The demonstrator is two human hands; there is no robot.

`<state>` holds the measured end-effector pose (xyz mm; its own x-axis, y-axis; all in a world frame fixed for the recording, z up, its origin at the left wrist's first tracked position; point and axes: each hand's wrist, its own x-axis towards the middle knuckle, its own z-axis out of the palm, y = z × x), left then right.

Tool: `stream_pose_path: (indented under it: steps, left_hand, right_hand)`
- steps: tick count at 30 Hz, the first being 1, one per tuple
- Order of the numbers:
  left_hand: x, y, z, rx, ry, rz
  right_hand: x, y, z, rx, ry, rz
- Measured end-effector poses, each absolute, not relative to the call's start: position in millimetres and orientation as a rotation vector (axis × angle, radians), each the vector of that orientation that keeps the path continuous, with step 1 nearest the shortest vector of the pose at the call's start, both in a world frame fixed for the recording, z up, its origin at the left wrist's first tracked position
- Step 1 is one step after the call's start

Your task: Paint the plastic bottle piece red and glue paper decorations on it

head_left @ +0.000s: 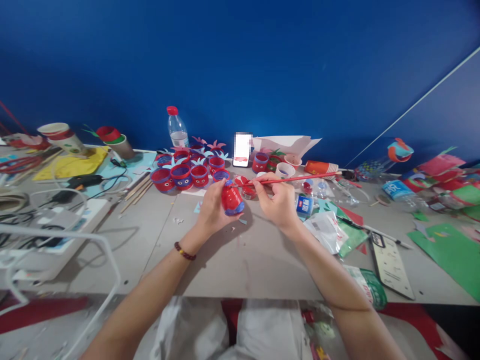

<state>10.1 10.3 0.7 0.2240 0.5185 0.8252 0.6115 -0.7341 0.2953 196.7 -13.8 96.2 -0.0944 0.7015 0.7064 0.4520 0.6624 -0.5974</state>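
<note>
Gripped in the left hand, the small round paper cup is red, banded blue; the thin stick brush in the right hand is red.

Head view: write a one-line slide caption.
Over a cluttered table, the left hand holds a red cup, the right hand a red-handled brush at its top; red-and-blue cups stand behind.

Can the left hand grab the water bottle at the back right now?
Probably not easily. The left hand is full with a red cup, the right hand holds a paintbrush, and the water bottle stands by the wall behind a bunch of painted cups.
</note>
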Motion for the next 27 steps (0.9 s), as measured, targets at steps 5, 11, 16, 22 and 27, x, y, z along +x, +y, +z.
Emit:
stream_pose_path:
  steps: [5,11,16,22,27]
  left_hand:
    - [9.1,9.7,1.2,-2.367,-1.134,-1.563]
    - [7.6,9.4,2.8,-2.339,-1.16,-1.586]
    - [7.5,9.4,2.4,-2.339,-1.168,-1.616]
    - [6.2,9.1,2.3,-2.354,-1.243,-1.618]
    - [7.6,8.0,1.5,-2.343,-1.289,-1.607]
  right_hand:
    - [207.6,-6.6,102.5,-1.033,-1.738,0.195]
    - [214.9,-1.4,97.0,-1.015,-1.798,0.16]
    - [206.3,-11.4,95.3,-0.96,-1.908,0.32]
    - [198.5,-26.9,98.6,-0.921,-1.98,0.286]
    - [193.8,-35.4,101.0,-0.881,-2.02,0.385]
